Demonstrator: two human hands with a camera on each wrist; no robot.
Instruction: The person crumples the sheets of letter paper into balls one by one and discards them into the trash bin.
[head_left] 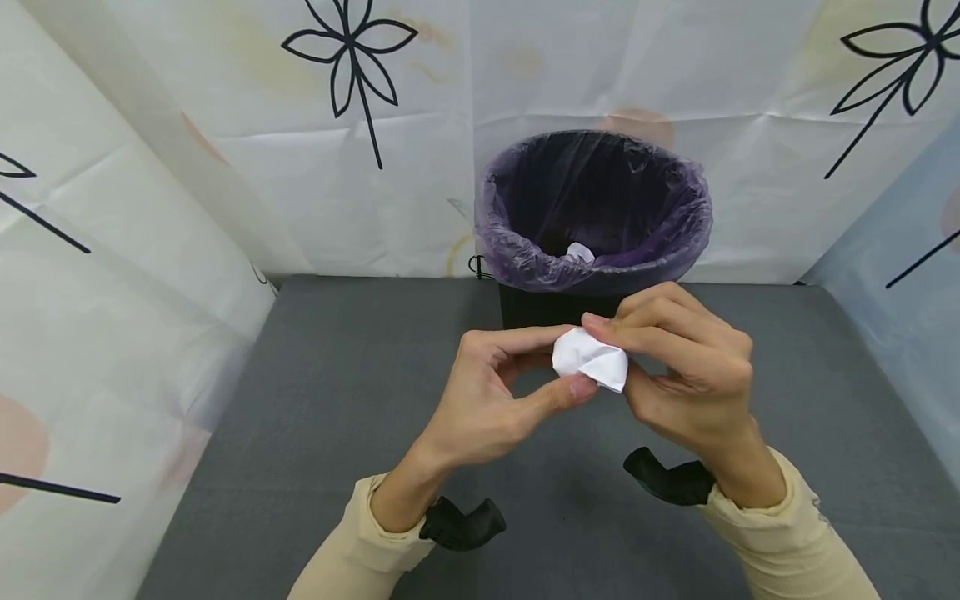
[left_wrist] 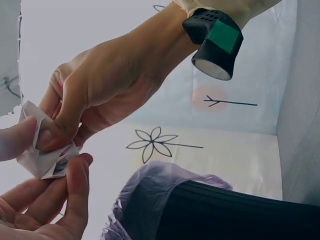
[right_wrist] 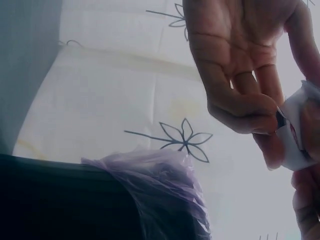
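A small crumpled piece of white paper (head_left: 587,358) is held up between both hands, above the grey table and in front of the bin. My left hand (head_left: 487,396) pinches its left side, with the thumb at the lower edge and the index finger along the top. At the paper's upper right, my right hand (head_left: 686,358) pinches the edge with its fingertips. In the left wrist view the paper (left_wrist: 42,157) looks hollow and folded, with a dark and reddish patch inside. What that patch is, I cannot tell.
Behind the hands stands a black bin (head_left: 551,307) lined with a purple plastic bag (head_left: 517,254). Inside it lies a crumpled white piece (head_left: 579,252). The grey tabletop (head_left: 337,383) is bordered by white sheets (head_left: 247,175) with black flower drawings.
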